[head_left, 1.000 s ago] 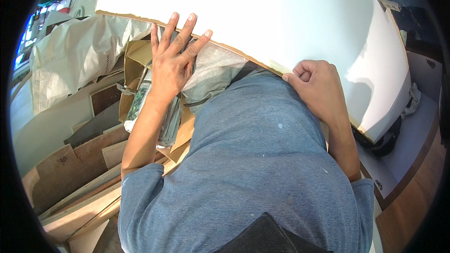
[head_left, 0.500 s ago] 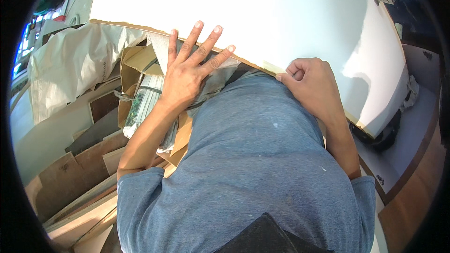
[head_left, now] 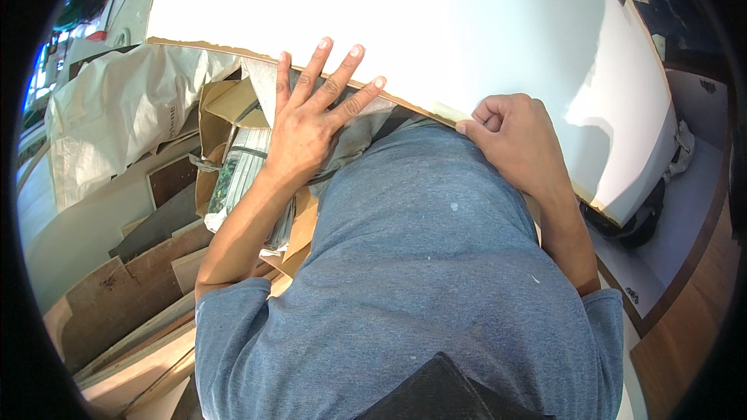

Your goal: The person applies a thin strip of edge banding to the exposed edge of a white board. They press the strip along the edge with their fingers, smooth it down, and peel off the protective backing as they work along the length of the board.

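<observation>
A large white board (head_left: 350, 0) with a rough brown near edge lies in front of me, its left part glaring in the sun. My left hand (head_left: 311, 113) is open on that edge, fingers spread and their tips resting on the white face. Farther right along the same edge, my right hand (head_left: 517, 136) is closed, thumb against curled fingers. Its thumb tip meets the end of a pale strip of tape (head_left: 447, 112) running along the edge. What lies between the fingers is mostly hidden.
To the left are a crumpled white sack (head_left: 117, 117), an open cardboard box (head_left: 222, 105) and a tied bundle (head_left: 241, 163). Wooden planks (head_left: 140, 365) lean at lower left. A white panel with brown edging (head_left: 685, 210) stands at right, beside a black bundle (head_left: 642, 222).
</observation>
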`<state>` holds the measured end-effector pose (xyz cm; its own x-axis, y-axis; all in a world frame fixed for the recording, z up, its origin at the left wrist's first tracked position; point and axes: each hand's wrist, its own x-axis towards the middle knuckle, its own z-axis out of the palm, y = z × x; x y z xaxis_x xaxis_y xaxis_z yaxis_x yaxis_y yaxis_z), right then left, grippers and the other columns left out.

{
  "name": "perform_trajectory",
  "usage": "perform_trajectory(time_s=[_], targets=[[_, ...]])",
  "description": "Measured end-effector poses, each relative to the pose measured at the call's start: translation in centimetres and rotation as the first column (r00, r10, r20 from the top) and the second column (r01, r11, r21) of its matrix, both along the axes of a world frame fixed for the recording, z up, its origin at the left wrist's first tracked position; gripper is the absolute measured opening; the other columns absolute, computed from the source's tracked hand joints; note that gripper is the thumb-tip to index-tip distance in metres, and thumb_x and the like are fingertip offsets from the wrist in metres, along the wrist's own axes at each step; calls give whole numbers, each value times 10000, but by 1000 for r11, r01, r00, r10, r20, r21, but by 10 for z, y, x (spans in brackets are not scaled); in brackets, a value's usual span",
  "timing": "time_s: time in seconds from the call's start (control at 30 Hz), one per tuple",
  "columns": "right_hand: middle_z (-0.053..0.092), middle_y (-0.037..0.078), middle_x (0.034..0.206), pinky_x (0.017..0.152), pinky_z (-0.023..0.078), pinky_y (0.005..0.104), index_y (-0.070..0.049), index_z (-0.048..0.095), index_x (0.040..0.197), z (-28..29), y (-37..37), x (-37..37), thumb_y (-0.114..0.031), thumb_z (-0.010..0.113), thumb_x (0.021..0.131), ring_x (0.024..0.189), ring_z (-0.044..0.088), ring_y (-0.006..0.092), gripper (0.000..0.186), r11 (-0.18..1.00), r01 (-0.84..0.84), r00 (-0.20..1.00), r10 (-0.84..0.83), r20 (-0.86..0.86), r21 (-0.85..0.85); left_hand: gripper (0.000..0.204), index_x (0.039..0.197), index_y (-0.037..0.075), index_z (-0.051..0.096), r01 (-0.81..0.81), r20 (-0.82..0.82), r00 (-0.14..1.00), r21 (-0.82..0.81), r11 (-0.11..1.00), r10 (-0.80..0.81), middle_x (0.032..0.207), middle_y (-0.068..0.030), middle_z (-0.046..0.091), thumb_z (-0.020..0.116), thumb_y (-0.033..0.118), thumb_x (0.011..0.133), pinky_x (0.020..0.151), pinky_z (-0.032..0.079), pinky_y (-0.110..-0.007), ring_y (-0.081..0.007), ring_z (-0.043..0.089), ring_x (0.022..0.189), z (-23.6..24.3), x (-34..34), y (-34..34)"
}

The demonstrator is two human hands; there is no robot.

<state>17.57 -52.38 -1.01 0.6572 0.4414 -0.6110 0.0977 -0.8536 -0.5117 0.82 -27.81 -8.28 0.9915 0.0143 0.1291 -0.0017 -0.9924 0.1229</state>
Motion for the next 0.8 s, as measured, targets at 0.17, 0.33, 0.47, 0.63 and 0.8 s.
perform_trajectory(time_s=[0.17, 0.33, 0.47, 0.63, 0.8], targets=[[735, 136, 690, 666, 553, 350, -11, 810, 825, -3, -2, -1, -196, 802, 878, 622, 684, 232, 193, 1000, -8, 1000, 7, 28, 23, 850, 1485, 538, 589, -2, 1, 1000, 22, 1000, 2, 1709, 115, 441, 799, 29, 837, 1378, 116, -606, -231, 294, 1640, 1, 0, 0], [748, 145, 712, 679, 564, 349, -11, 810, 823, -2, -1, 0, -198, 801, 871, 640, 702, 236, 194, 1000, 0, 1000, 0, 14, 9, 838, 1483, 535, 593, -1, -2, 1000, -1, 1000, 1, 1710, 114, 439, 795, 35, 841, 1377, 116, -610, -226, 286, 1643, 1, 0, 0], [748, 152, 711, 691, 575, 356, -13, 810, 819, -3, -1, -1, -196, 802, 868, 645, 711, 243, 190, 1000, -5, 999, 5, 34, 14, 827, 1485, 533, 593, -2, 2, 1000, -19, 1000, 2, 1711, 112, 438, 800, 58, 840, 1378, 117, -609, -223, 283, 1644, 1, 0, 0], [753, 162, 724, 702, 587, 367, -19, 806, 815, -2, 0, -1, -195, 802, 869, 654, 720, 251, 184, 1000, -9, 999, 9, 30, -7, 789, 1475, 522, 608, 15, 8, 1000, 47, 999, -15, 1710, 110, 440, 817, 110, 835, 1376, 118, -614, -228, 290, 1642, 0, 0, 1], [754, 151, 725, 722, 588, 383, -32, 802, 801, -7, -1, -4, -213, 815, 873, 674, 724, 266, 195, 1000, -20, 997, 20, 73, 0, 691, 1472, 498, 623, 29, -28, 999, 56, 998, -27, 1714, 100, 435, 760, 144, 895, 1375, 118, -617, -240, 291, 1641, 3, 3, -3]])
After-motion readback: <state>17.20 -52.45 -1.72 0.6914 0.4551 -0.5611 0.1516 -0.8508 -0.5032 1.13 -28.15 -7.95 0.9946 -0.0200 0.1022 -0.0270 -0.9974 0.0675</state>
